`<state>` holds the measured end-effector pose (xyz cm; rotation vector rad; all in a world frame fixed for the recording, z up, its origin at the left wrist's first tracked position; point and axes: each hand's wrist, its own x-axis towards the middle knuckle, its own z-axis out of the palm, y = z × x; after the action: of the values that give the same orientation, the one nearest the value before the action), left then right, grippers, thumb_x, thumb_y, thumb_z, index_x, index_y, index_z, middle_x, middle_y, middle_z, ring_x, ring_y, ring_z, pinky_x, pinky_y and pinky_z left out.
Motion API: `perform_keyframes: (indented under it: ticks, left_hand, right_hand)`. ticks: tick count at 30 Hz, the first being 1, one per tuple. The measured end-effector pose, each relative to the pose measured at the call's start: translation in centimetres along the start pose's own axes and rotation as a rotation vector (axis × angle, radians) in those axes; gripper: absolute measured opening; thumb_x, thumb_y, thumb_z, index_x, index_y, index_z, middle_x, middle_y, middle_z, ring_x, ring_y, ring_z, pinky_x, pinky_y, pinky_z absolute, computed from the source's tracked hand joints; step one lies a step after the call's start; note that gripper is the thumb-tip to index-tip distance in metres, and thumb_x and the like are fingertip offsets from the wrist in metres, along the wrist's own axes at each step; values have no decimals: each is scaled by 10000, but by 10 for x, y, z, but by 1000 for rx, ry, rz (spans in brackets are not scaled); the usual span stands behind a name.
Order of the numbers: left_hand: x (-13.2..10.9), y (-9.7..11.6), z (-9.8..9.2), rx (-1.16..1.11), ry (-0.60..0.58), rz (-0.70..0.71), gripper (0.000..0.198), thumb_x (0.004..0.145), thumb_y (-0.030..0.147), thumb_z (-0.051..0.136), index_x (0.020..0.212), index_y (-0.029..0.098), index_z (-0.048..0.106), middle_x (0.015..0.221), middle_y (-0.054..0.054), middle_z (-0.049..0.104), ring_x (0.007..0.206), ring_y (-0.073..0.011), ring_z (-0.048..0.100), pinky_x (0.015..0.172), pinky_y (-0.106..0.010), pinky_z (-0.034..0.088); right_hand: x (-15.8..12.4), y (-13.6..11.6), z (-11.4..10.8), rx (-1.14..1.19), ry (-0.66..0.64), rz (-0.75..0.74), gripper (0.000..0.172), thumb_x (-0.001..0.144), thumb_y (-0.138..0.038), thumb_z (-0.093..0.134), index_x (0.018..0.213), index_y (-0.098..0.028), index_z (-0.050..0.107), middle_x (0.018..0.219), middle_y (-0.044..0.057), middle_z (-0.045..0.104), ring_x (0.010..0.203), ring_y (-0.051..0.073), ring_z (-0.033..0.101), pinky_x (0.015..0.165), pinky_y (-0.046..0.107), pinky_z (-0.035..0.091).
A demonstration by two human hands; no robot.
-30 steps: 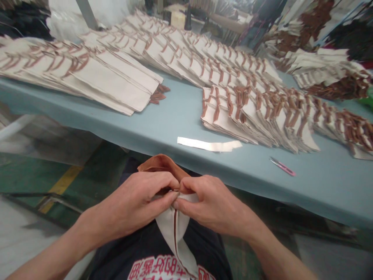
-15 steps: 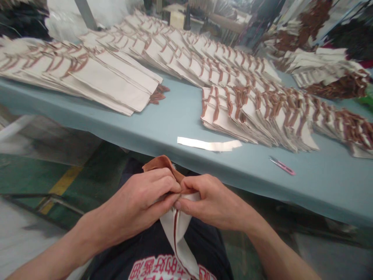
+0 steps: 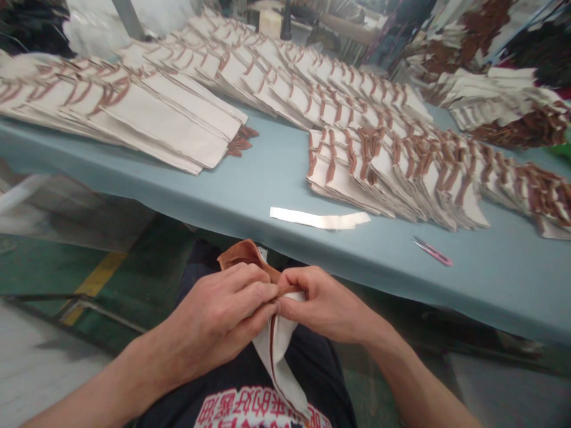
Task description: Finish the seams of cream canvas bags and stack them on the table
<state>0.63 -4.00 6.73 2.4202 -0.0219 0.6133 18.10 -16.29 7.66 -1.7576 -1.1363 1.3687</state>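
Observation:
A white and brown fabric piece (image 3: 283,345) hangs over my lap, pinched between both hands just in front of the table edge. My left hand (image 3: 227,309) grips it from the left, thumb and fingers pressed together at the seam. From the right, my right hand (image 3: 316,303) pinches the same seam, its fingertips close against those of my left hand. The brown end of the fabric sticks up behind my left fingers, and the white end with a dark brown line hangs down below. The exact fold between the fingertips is hidden.
On the blue table (image 3: 223,202) lie a white strip (image 3: 319,219) and a small pink-handled tool (image 3: 432,251). Behind them are overlapping rows of white pieces with brown edges (image 3: 169,119) and a brown-and-white stack (image 3: 366,166). A dark metal bar (image 3: 111,318) is at lower left.
Both hands keep their pinch on the fabric and have shifted only slightly. The hanging white part has swung a little to the right, and more of the brown end shows open.

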Motion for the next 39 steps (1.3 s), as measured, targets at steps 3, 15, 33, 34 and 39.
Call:
perform_keyframes:
  ticks: [3,15,33,34,39]
  left_hand:
    - [-3,0,5,22,24,1,86,1016,119,591,1051,146,665,1011,-59,731,941,-182,699,823,-276,550]
    - [-23,-5,30,71,145,42,328,1043,298,576,1319,122,588,1205,-147,735,1081,-251,686,941,-386,552]
    - [-30,-8,75,69,244,23,790,1064,635,354,1701,221,139,1573,-240,477,1440,-368,468,1149,-581,404]
    - [-28,-6,77,55,259,26,790,1064,638,347,1700,216,147,1575,-242,470,1437,-364,469,1152,-579,400]
    - [-26,-2,76,-15,349,58,715,1076,573,382,1690,246,217,1514,-212,516,1356,-346,536,1130,-562,430]
  right_hand:
    - [-1,5,1,92,-36,16,151,861,-248,674,757,-159,611,663,-62,498,596,79,375,495,199,273]
    - [-3,15,8,524,-46,-46,449,803,-566,827,796,-166,622,738,-15,600,649,107,469,599,230,353]
    - [-8,12,13,506,147,-150,588,921,-732,625,726,-187,520,637,-45,475,544,88,352,516,218,315]
    - [-9,10,14,536,130,-134,573,915,-717,648,733,-189,515,631,-46,484,538,86,359,518,216,320]
    - [-11,10,17,648,72,-166,519,919,-642,693,735,-198,497,621,-53,479,525,81,340,497,205,296]
